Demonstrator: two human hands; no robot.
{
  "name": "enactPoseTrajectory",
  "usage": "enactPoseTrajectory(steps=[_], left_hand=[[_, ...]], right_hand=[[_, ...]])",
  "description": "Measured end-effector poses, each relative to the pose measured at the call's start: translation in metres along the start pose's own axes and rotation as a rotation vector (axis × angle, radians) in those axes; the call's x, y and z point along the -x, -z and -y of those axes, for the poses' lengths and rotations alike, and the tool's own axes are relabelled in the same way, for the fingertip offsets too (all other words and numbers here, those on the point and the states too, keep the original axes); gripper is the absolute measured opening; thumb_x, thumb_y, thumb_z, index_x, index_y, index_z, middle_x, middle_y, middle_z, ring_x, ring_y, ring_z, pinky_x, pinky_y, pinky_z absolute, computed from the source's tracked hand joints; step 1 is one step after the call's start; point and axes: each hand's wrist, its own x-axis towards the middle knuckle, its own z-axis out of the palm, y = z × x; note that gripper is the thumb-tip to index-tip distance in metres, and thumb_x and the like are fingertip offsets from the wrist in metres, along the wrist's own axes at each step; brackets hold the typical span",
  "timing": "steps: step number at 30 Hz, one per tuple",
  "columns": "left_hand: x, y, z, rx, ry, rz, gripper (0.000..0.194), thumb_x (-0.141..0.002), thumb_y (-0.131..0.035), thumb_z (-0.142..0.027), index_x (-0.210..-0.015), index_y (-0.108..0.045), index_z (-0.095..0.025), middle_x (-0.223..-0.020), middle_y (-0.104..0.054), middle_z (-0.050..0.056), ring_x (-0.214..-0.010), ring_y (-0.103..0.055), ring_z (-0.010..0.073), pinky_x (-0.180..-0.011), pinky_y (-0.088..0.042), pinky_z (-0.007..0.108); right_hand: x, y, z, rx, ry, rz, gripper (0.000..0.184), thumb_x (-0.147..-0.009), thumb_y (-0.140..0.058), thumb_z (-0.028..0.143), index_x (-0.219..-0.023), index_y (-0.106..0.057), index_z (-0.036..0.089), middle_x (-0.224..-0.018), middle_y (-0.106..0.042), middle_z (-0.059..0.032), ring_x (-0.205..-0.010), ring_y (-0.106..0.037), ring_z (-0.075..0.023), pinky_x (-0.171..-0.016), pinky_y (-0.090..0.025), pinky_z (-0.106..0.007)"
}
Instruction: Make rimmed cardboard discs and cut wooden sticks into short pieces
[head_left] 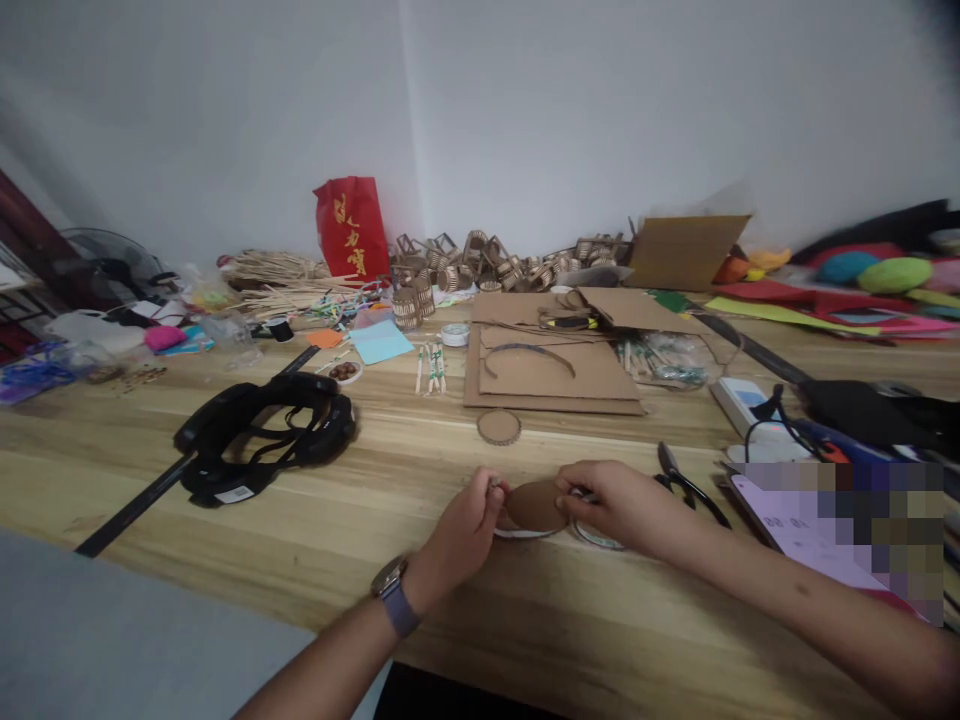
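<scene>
A round brown cardboard disc point(534, 506) with a pale curved edge along its near side is between my two hands, low over the near part of the table. My left hand point(480, 515), with a watch on the wrist, pinches the disc's left edge. My right hand point(611, 500) has its thumb and fingers closed at the right edge. Partly hidden under my right hand is a round, flat, light-rimmed thing point(596, 537). Beyond my hands lies a smaller cardboard disc point(499, 427) with a ridged rim. A curved cardboard strip point(529, 348) rests on the stacked cardboard sheets point(555, 392).
Black scissors point(686, 485) and a phone point(810, 540) lie to the right. A black headset-like ring point(266, 440) is at the left. Behind are a red bag point(352, 230), wooden sticks point(277, 270), several small stick-sided buckets point(409, 305) and coloured sheets point(382, 342).
</scene>
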Motion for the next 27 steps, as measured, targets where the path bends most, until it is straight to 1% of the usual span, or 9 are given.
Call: enactPoseTrajectory(steps=[3, 5, 7, 11, 15, 18, 22, 27], left_hand=[[-0.001, -0.003, 0.003, 0.208, 0.026, -0.008, 0.028, -0.098, -0.028, -0.042, -0.096, -0.045, -0.020, -0.099, -0.064, 0.009, -0.090, -0.063, 0.0188, -0.079, -0.050, 0.032], [-0.002, -0.004, 0.003, 0.268, 0.039, -0.003, 0.028, -0.098, -0.028, -0.043, -0.097, -0.045, -0.020, -0.101, -0.064, 0.010, -0.089, -0.064, 0.0188, -0.079, -0.052, 0.033], [-0.002, -0.004, -0.001, 0.242, 0.027, -0.006, 0.027, -0.098, -0.029, -0.041, -0.097, -0.046, -0.020, -0.100, -0.065, 0.009, -0.089, -0.063, 0.0190, -0.080, -0.051, 0.034], [-0.004, -0.006, -0.015, 0.113, -0.050, -0.011, 0.025, -0.099, -0.029, -0.035, -0.099, -0.048, -0.020, -0.100, -0.065, 0.008, -0.095, -0.061, 0.0189, -0.086, -0.046, 0.033], [-0.008, -0.012, -0.031, 0.084, -0.081, -0.007, 0.023, -0.099, -0.029, -0.034, -0.099, -0.048, -0.020, -0.100, -0.064, 0.006, -0.093, -0.059, 0.0182, -0.084, -0.044, 0.032], [-0.010, -0.018, -0.036, 0.083, -0.085, -0.027, 0.024, -0.099, -0.028, -0.034, -0.098, -0.047, -0.020, -0.096, -0.062, 0.005, -0.089, -0.058, 0.0177, -0.080, -0.044, 0.030], [-0.012, -0.023, -0.035, 0.070, -0.096, -0.051, 0.025, -0.099, -0.027, -0.036, -0.097, -0.047, -0.020, -0.096, -0.060, 0.005, -0.089, -0.057, 0.0179, -0.079, -0.043, 0.030], [-0.009, -0.022, -0.031, 0.041, -0.081, -0.050, 0.026, -0.098, -0.029, -0.039, -0.105, -0.045, -0.019, -0.102, -0.061, 0.008, -0.095, -0.057, 0.0203, -0.082, -0.044, 0.033]], right_hand=[[0.004, -0.003, -0.001, 0.037, -0.014, 0.013, 0.017, -0.084, -0.050, 0.024, -0.071, -0.061, 0.021, -0.076, -0.066, -0.0022, -0.070, -0.058, -0.0164, -0.060, -0.034, -0.023], [0.006, -0.003, 0.002, 0.076, -0.015, 0.028, 0.017, -0.084, -0.050, 0.023, -0.073, -0.061, 0.021, -0.078, -0.067, -0.0031, -0.072, -0.060, -0.0174, -0.060, -0.034, -0.024], [0.007, -0.001, 0.007, 0.130, -0.024, 0.035, 0.016, -0.085, -0.050, 0.022, -0.075, -0.062, 0.021, -0.080, -0.068, -0.0039, -0.073, -0.062, -0.0187, -0.060, -0.034, -0.024], [0.006, 0.001, 0.015, 0.227, -0.032, 0.041, 0.017, -0.086, -0.050, 0.021, -0.080, -0.065, 0.021, -0.086, -0.070, -0.0054, -0.077, -0.065, -0.0212, -0.058, -0.033, -0.025], [0.004, 0.000, 0.020, 0.279, -0.016, 0.039, 0.020, -0.087, -0.049, 0.020, -0.093, -0.068, 0.023, -0.092, -0.071, -0.0061, -0.081, -0.067, -0.0227, -0.058, -0.033, -0.026], [0.004, 0.000, 0.021, 0.294, -0.017, 0.047, 0.025, -0.086, -0.049, 0.018, -0.101, -0.068, 0.024, -0.094, -0.072, -0.0067, -0.082, -0.068, -0.0229, -0.058, -0.034, -0.026], [0.004, 0.001, 0.021, 0.294, -0.017, 0.050, 0.024, -0.086, -0.050, 0.018, -0.099, -0.069, 0.023, -0.094, -0.072, -0.0071, -0.082, -0.068, -0.0225, -0.058, -0.035, -0.026], [0.005, 0.001, 0.024, 0.313, -0.007, 0.040, 0.020, -0.088, -0.049, 0.019, -0.091, -0.069, 0.021, -0.091, -0.072, -0.0069, -0.078, -0.067, -0.0215, -0.055, -0.031, -0.025]])
